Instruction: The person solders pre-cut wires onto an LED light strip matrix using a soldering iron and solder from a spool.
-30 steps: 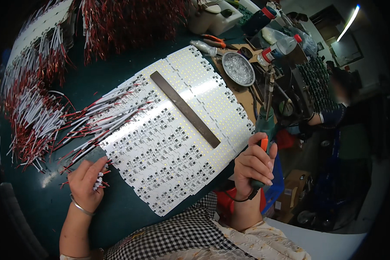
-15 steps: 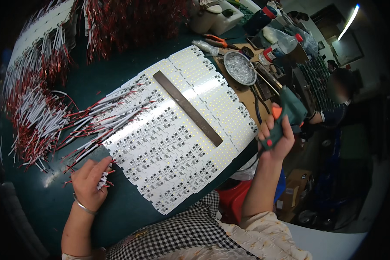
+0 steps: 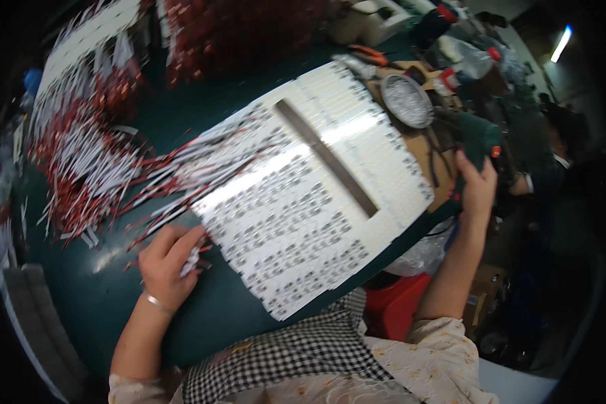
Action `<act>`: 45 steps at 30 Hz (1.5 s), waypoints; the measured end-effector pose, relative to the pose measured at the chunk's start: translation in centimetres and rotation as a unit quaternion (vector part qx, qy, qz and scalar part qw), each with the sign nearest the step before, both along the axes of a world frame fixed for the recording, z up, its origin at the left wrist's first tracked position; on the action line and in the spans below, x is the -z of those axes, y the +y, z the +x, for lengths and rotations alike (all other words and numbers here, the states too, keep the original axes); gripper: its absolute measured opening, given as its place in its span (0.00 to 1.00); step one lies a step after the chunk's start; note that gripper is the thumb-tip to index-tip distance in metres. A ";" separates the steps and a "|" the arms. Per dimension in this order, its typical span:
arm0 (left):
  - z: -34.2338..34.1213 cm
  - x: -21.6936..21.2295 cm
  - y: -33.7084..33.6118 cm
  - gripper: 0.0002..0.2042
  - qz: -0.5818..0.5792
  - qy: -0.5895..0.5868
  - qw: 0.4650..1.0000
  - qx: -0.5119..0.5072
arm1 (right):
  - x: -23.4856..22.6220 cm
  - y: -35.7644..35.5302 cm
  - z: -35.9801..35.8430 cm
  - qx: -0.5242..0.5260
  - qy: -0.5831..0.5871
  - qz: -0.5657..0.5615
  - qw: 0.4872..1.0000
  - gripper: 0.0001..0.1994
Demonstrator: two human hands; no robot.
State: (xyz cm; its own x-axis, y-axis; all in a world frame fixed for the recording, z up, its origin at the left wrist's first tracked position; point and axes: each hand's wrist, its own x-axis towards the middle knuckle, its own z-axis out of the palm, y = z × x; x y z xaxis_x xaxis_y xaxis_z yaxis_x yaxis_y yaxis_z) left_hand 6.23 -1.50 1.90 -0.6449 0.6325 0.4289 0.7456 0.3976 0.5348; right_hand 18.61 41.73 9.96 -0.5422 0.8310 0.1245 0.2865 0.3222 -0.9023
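My left hand (image 3: pixel 167 266) is closed round a small bunch of short red-and-white wires (image 3: pixel 192 261), at the lower left corner of a white LED circuit board sheet (image 3: pixel 296 252). A brown flat bar (image 3: pixel 326 158) lies across the sheet. Loose red-and-white wires (image 3: pixel 202 165) spread over the sheet's left part. To the right of the sheet, my right hand (image 3: pixel 478 192) is wrapped round a green soldering gun (image 3: pixel 479 135); motion blur softens its outline and part of the handle is hidden.
A large pile of wires (image 3: pixel 91 165) and stacked wired boards (image 3: pixel 91 44) stand at the left. A round metal dish (image 3: pixel 407 101), orange-handled pliers (image 3: pixel 369 55) and bottles (image 3: pixel 475 59) crowd the back right. Another person's hand (image 3: pixel 520 185) shows at the right. A red stool (image 3: pixel 397 306) is below the table's edge.
My view has shifted, so the table sits further right and higher. My right hand has swung the soldering gun outward to the right, its tip turned away. The left hand keeps its wires.
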 end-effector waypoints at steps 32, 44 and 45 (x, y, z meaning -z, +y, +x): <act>-1.6 2.3 1.3 0.25 -0.016 0.050 0.999 0.012 | 1.8 -20.0 3.9 -0.212 -0.010 -0.317 0.924 0.35; -1.7 1.8 1.4 0.21 -0.069 0.062 0.996 0.003 | 2.3 -20.5 2.6 -0.206 -0.011 -0.307 0.929 0.34; -1.6 1.8 1.4 0.20 -0.075 0.060 0.995 0.001 | 2.4 -20.5 2.5 -0.207 -0.015 -0.304 0.930 0.34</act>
State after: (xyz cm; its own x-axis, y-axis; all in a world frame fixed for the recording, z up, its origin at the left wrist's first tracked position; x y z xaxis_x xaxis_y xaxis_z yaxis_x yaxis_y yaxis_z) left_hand 4.64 -0.05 0.10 -0.5932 0.6967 0.4033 0.8015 0.4642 0.3770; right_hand 21.13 21.21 7.60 -0.8265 0.4633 -0.3197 0.2790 -0.1561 -0.9475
